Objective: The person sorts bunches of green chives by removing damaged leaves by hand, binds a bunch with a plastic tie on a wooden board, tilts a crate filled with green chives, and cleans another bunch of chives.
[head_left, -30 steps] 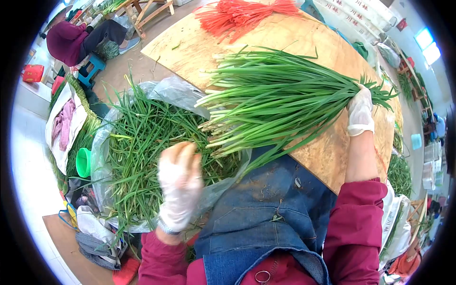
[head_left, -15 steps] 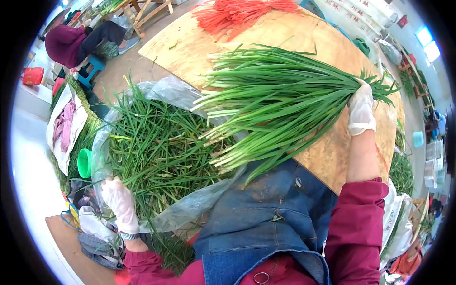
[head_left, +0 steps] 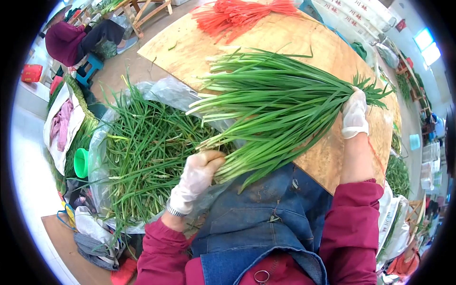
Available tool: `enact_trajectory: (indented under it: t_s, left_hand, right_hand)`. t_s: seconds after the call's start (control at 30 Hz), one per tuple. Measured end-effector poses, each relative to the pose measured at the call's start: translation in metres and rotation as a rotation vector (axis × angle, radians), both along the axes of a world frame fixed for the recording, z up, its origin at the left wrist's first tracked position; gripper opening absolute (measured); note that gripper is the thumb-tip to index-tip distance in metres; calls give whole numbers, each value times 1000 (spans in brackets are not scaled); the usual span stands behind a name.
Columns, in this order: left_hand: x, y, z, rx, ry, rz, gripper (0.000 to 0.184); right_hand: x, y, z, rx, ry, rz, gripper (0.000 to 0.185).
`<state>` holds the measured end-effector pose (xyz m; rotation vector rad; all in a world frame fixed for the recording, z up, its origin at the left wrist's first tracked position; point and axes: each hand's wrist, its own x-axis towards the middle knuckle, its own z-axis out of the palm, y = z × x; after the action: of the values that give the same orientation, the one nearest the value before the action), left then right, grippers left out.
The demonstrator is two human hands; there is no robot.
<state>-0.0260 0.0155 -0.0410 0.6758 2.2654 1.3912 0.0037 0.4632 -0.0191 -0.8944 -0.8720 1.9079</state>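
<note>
A large fanned bunch of garlic chives point(head_left: 280, 97) spreads over the wooden board, pale stem ends to the left and leaf tips to the right. My right hand point(head_left: 355, 114), in a thin whitish glove, is closed around the bunch near its leaf tips. My left hand point(head_left: 195, 178), gloved too, has its fingers pinched together at the pale ends on the lower left of the bunch. Exactly which stems lie between those fingers is partly hidden. Below and left of the bunch, a clear plastic sheet point(head_left: 99, 156) holds a heap of loose green leaves and trimmings point(head_left: 147, 147).
Red ties point(head_left: 242, 14) lie at the far side of the wooden board point(head_left: 175, 35). A green cup point(head_left: 81, 163) stands at the left, below a pink cloth point(head_left: 61, 124). Another person point(head_left: 66, 40) sits on a blue stool point(head_left: 90, 69) at the upper left. A blue apron point(head_left: 256, 218) covers my lap.
My left hand has moved right from the left edge of the plastic sheet to the pale chive ends, its fingers closing there. My right hand keeps its grip, shifted slightly left.
</note>
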Motion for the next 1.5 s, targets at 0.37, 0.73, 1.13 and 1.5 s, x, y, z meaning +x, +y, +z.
enact_trajectory:
  t_s: [0.37,0.73,1.13,1.5]
  left_hand:
    - [-20,-142,-15,-462,528,753,39]
    - [1,0,-22,66,31,233,23]
    - [-27,-62,-63,28,-16,886,39]
    - [20,28,-33,-182,811,92,7]
  right_hand:
    - [-14,-15,0,73,-186,-2,23]
    - [-20,-20,8,18,-159,-108,21]
    - [-4,-13,5,79,-75,21,14]
    - [-15,-43,25,31,-92,-144,8]
